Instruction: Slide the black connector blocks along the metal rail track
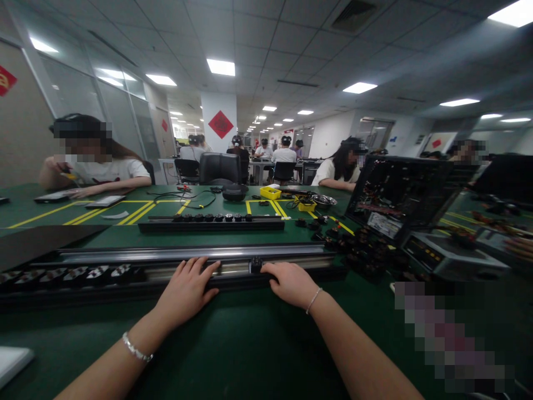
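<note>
A long black rail (235,272) with a shiny metal channel lies across the table in front of me. My left hand (187,286) rests on it palm down, fingers spread, thumb along the near edge, holding nothing. A small black block (255,264) sits in the channel to the right of that hand. My right hand (290,283) has its fingers curled, with the index fingertip against the block's right side and the thumb lower at the rail's near edge. Several black modules with silvery faces (97,273) sit in the rail's left part.
Behind lies a second black rail (212,224) with several round-faced modules. At right are an open computer case (395,194), a grey metal box (452,255) and loose black parts (366,250). A yellow tray (270,193) stands farther back. People sit at the left (100,166) and right (333,169).
</note>
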